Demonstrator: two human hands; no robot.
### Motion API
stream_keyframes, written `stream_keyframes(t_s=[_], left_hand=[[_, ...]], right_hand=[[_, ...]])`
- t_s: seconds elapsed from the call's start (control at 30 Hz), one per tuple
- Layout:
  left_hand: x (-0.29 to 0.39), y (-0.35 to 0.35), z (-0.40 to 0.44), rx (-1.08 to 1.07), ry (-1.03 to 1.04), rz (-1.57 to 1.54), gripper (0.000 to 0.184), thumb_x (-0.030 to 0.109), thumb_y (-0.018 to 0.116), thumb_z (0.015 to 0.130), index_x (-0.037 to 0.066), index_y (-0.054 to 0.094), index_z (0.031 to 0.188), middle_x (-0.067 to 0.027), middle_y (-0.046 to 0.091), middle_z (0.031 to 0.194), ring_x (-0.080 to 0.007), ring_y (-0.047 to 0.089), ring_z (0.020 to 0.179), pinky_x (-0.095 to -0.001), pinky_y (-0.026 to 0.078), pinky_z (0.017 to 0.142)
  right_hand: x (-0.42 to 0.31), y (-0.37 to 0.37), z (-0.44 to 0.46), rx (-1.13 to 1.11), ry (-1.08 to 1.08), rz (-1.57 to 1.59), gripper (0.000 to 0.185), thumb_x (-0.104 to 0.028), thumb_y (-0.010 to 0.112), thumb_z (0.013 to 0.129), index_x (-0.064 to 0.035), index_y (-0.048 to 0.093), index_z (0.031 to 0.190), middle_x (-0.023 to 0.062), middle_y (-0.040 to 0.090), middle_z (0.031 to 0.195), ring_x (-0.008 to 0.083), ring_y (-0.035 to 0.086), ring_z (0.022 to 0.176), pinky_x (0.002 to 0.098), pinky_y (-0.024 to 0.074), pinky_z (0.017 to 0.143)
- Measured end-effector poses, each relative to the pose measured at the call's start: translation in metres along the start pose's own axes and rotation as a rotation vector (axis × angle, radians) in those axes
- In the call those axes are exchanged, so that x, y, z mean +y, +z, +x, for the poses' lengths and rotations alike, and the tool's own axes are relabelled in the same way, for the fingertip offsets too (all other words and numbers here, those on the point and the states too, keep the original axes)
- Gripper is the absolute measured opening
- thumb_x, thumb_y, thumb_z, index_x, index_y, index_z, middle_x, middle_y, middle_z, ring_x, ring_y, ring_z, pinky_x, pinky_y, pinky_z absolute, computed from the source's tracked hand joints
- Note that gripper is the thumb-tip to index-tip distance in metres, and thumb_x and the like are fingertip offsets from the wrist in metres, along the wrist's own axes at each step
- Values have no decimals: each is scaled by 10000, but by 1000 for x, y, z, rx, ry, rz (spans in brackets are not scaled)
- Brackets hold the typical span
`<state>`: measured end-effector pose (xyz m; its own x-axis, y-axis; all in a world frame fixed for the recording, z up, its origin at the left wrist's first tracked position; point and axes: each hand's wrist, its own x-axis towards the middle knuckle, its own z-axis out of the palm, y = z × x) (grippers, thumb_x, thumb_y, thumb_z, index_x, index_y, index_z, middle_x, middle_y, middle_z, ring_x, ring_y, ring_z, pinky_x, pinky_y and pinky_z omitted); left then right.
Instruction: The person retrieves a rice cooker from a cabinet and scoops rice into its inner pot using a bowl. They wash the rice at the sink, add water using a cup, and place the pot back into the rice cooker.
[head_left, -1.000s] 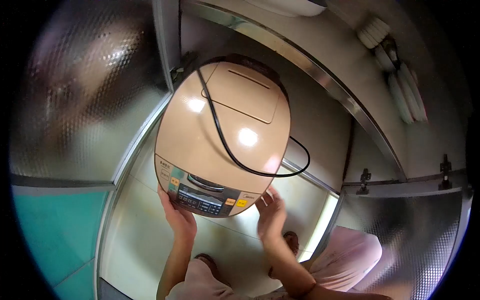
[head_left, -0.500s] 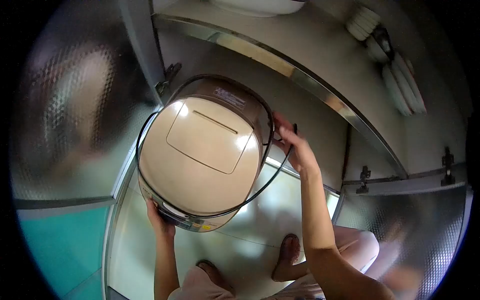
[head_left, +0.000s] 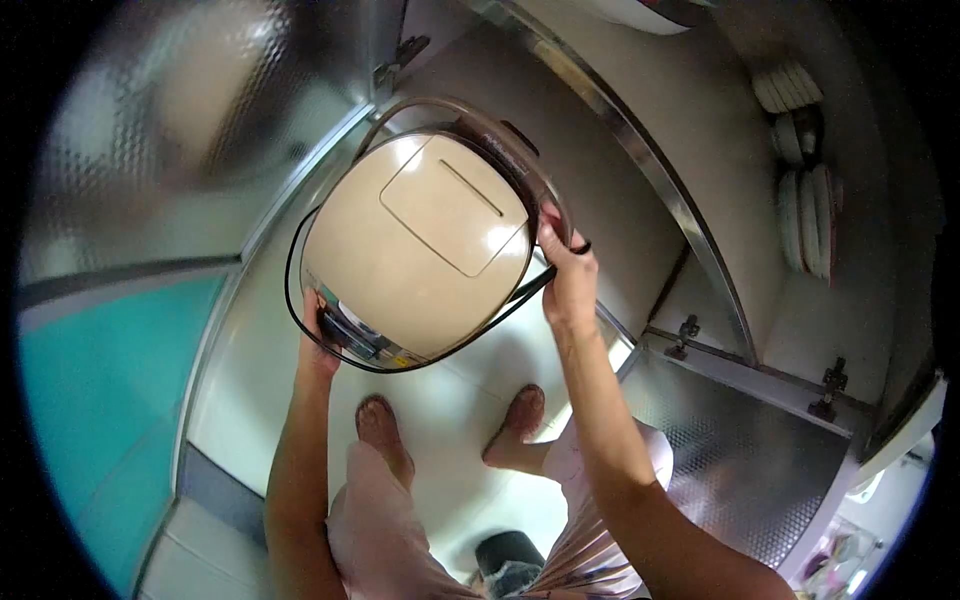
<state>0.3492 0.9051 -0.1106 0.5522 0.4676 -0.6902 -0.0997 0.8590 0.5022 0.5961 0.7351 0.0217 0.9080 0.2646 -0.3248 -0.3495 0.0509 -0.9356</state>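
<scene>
A beige-lidded rice cooker [head_left: 415,240] with a brown body hangs between my hands above the floor, its lid closed and facing up. My left hand [head_left: 320,338] grips the lower left of its front, beside the control panel [head_left: 355,335]. On the other side, my right hand [head_left: 570,275] is closed round the brown handle [head_left: 552,200] near the cooker's back right, with the black cord against it. That black power cord [head_left: 294,270] loops round the cooker's front and left side. The cooker's underside is hidden.
An open cabinet has a metal-edged shelf [head_left: 640,130] and stacked dishes [head_left: 808,220] inside. A textured glass door [head_left: 180,130] stands at the left; another textured door panel [head_left: 730,440] is at the right. My feet are on the pale floor [head_left: 455,420].
My right hand has gone from loosely spread by the cord to gripping the handle. The rice cooker has shifted away from the cabinet shelf, and the view has turned.
</scene>
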Motion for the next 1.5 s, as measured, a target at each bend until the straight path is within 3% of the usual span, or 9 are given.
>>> stream_keyframes(t_s=[0.2,0.37,0.73,0.87,1.03,1.07,1.27,1.43,1.5], left_hand=[[2,-29,-68,129,-208,109,741,613,502,827,104,391,1354,-63,470,1331,-232,455,1202,-384,375,1000],[7,-52,-142,226,-381,166,854,627,603,748,70,379,1356,-74,449,1350,-234,448,1207,-383,367,1005],[110,27,-374,215,-488,184,632,447,583,860,76,400,1338,-67,445,1346,-235,434,1216,-367,346,1026],[131,59,-501,67,-368,220,613,516,377,922,97,349,1368,-76,428,1368,-267,415,1244,-462,337,1035],[162,145,-596,-25,-299,270,656,539,388,906,111,279,1390,-106,404,1375,-294,444,1218,-486,404,982],[176,167,-618,10,-390,307,754,582,416,878,140,179,1440,-114,333,1428,-289,407,1251,-473,396,993],[222,244,-630,-221,-345,561,669,554,434,885,133,284,1383,-125,421,1336,-271,477,1157,-466,457,880],[245,307,-644,-401,-350,751,606,531,450,891,128,371,1335,-134,494,1259,-256,536,1080,-461,507,785],[259,328,-636,-390,-440,846,481,503,462,896,120,481,1185,-116,575,1074,-249,581,926,-434,515,690]], right_hand=[[0,-15,-85,-40,255,-29,303,-221,763,752,-21,625,932,-4,603,875,105,510,832,270,376,809],[-16,-31,-163,58,449,-23,243,-150,755,752,-20,624,910,-9,590,852,100,512,785,256,398,758],[-256,-38,-381,99,665,-73,219,-31,712,753,-9,627,953,5,623,848,77,564,766,226,468,675],[-374,-51,-454,-104,527,-34,193,-76,731,762,2,659,924,-2,623,845,59,559,758,212,465,665],[-460,-82,-500,-251,279,-17,267,-188,711,782,33,649,917,23,617,873,73,536,801,219,428,737],[-470,-79,-508,-240,231,-13,276,-195,714,779,33,649,920,24,620,880,73,537,814,216,425,745],[-523,-77,-543,-43,217,159,216,-163,712,791,-10,669,937,9,647,902,74,561,857,216,419,796],[-555,-117,-590,147,84,505,343,-215,704,800,23,636,1037,35,660,861,64,583,740,196,470,659],[-551,-128,-603,214,37,599,330,-187,695,809,46,624,1032,37,650,885,79,590,765,214,481,698]])
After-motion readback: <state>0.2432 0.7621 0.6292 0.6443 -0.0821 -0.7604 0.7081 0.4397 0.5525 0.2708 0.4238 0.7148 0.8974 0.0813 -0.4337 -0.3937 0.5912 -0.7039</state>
